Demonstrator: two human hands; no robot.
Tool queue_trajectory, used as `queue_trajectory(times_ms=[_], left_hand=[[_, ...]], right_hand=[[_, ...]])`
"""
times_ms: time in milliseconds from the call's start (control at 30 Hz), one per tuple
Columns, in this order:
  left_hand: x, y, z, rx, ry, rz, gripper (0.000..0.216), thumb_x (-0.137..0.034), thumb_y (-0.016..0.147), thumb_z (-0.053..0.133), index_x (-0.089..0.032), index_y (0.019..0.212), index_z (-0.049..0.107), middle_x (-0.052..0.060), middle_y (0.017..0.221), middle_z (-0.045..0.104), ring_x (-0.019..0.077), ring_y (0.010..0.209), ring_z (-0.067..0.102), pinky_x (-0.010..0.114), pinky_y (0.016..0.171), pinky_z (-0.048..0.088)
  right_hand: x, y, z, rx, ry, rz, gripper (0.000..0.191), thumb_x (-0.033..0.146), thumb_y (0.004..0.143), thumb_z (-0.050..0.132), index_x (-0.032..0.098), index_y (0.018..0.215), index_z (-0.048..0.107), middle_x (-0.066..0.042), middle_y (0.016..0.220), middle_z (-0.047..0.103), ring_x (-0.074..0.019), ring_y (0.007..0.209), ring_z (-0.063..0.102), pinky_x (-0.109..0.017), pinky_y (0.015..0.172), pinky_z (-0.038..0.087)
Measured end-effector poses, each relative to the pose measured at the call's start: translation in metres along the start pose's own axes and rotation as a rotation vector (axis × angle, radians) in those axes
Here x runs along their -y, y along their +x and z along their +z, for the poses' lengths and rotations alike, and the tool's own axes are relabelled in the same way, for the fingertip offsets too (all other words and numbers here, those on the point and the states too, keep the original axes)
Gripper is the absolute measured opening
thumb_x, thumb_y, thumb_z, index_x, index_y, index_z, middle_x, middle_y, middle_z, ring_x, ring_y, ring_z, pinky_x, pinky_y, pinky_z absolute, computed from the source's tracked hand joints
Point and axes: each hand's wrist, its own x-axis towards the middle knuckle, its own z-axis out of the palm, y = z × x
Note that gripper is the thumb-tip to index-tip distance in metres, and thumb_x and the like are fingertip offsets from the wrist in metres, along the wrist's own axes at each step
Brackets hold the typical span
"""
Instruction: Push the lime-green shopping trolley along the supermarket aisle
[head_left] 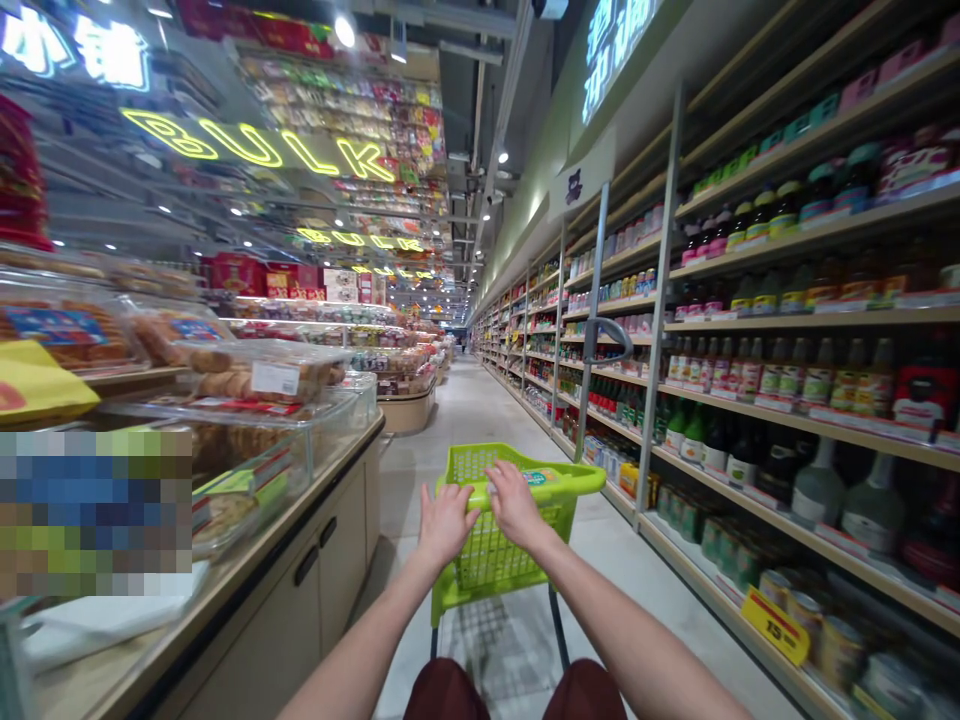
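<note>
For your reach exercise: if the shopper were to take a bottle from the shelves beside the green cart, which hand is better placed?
Probably the right hand: the bottle shelves run along that side, while the left hand rests on the green cart nearer the bakery counter.

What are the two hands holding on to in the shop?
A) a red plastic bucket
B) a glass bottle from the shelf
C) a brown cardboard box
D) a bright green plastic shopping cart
D: the left hand and the right hand both rest on the near rim of the bright green plastic shopping cart, which stands in the aisle between the bakery counter and the shelves of bottles.
</note>
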Motion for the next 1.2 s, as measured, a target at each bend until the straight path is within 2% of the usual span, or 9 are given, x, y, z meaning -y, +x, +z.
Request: queue_trajectory(times_ms=[167, 367, 433, 500, 667, 767, 867, 1033, 1200], left_hand=[[-0.004, 0.0, 0.002, -0.036, 0.01, 0.01, 0.029, -0.033, 0.082, 0.04, -0.024, 0.107, 0.051, 0.006, 0.102, 0.058, 0.0228, 0.102, 0.047, 0.055, 0.099, 0.013], [-0.003, 0.001, 0.004, -0.041, 0.011, -0.009, 0.029, -0.036, 0.081, 0.043, -0.025, 0.107, 0.051, 0.006, 0.102, 0.058, 0.023, 0.102, 0.047, 0.055, 0.099, 0.01], [-0.005, 0.001, 0.004, -0.037, 0.017, -0.018, 0.029, -0.035, 0.081, 0.043, -0.025, 0.107, 0.051, 0.006, 0.102, 0.058, 0.0231, 0.102, 0.047, 0.055, 0.099, 0.011], [-0.006, 0.003, 0.004, -0.038, 0.026, -0.027, 0.029, -0.035, 0.081, 0.042, -0.025, 0.106, 0.052, 0.006, 0.102, 0.058, 0.0234, 0.101, 0.047, 0.055, 0.099, 0.012], [-0.011, 0.006, 0.005, -0.043, 0.051, -0.03, 0.029, -0.034, 0.082, 0.039, -0.024, 0.105, 0.053, 0.008, 0.101, 0.058, 0.0245, 0.1, 0.047, 0.053, 0.097, 0.015], [-0.013, 0.007, 0.005, -0.049, 0.069, -0.032, 0.029, -0.034, 0.082, 0.038, -0.022, 0.104, 0.053, 0.008, 0.099, 0.059, 0.0252, 0.099, 0.048, 0.052, 0.094, 0.019], [-0.017, 0.009, 0.006, -0.058, 0.081, -0.039, 0.029, -0.036, 0.082, 0.039, -0.02, 0.101, 0.055, 0.009, 0.097, 0.059, 0.0257, 0.097, 0.047, 0.05, 0.091, 0.023], [-0.034, 0.017, 0.009, -0.068, 0.079, -0.053, 0.029, -0.038, 0.079, 0.043, -0.017, 0.092, 0.058, 0.011, 0.092, 0.06, 0.0265, 0.095, 0.048, 0.048, 0.089, 0.026], [-0.046, 0.022, 0.015, 0.015, -0.015, 0.029, 0.031, -0.034, 0.078, 0.044, -0.017, 0.103, 0.053, 0.01, 0.098, 0.06, 0.0244, 0.097, 0.05, 0.047, 0.095, 0.023]], right_hand=[[-0.005, -0.018, 0.0, 0.143, -0.087, -0.097, 0.048, 0.006, 0.074, 0.04, 0.022, 0.118, 0.048, -0.007, 0.132, 0.039, -0.0254, 0.125, 0.024, -0.049, 0.099, 0.02], [-0.069, -0.022, -0.031, 0.043, -0.161, 0.24, 0.052, 0.0, 0.072, 0.034, 0.022, 0.116, 0.051, -0.01, 0.134, 0.034, -0.0283, 0.125, 0.024, -0.051, 0.096, 0.025], [-0.078, -0.021, -0.031, 0.012, -0.128, 0.259, 0.053, -0.002, 0.07, 0.036, 0.022, 0.113, 0.054, -0.01, 0.133, 0.036, -0.026, 0.124, 0.027, -0.048, 0.097, 0.026], [-0.07, -0.02, -0.025, 0.009, -0.072, 0.178, 0.055, -0.003, 0.067, 0.037, 0.023, 0.111, 0.056, -0.008, 0.131, 0.04, -0.0228, 0.123, 0.03, -0.046, 0.099, 0.025], [-0.018, -0.017, -0.006, 0.072, 0.059, -0.155, 0.053, -0.002, 0.065, 0.038, 0.021, 0.109, 0.056, -0.006, 0.128, 0.043, -0.0188, 0.123, 0.029, -0.045, 0.102, 0.022], [-0.009, -0.018, -0.003, 0.123, 0.039, -0.243, 0.049, -0.001, 0.066, 0.039, 0.021, 0.106, 0.058, -0.004, 0.129, 0.043, -0.0201, 0.125, 0.024, -0.046, 0.103, 0.019], [-0.031, -0.018, -0.008, 0.137, -0.01, -0.21, 0.047, 0.0, 0.067, 0.039, 0.022, 0.104, 0.059, -0.003, 0.13, 0.042, -0.0204, 0.125, 0.024, -0.044, 0.101, 0.022], [-0.078, -0.009, -0.019, 0.046, -0.048, 0.028, 0.049, -0.002, 0.063, 0.037, 0.019, 0.101, 0.06, -0.006, 0.125, 0.048, -0.0181, 0.118, 0.037, -0.041, 0.1, 0.026], [-0.062, 0.0, -0.009, 0.007, 0.059, -0.045, 0.046, -0.001, 0.062, 0.036, 0.018, 0.094, 0.063, -0.006, 0.116, 0.055, -0.0157, 0.113, 0.043, -0.037, 0.1, 0.028]])
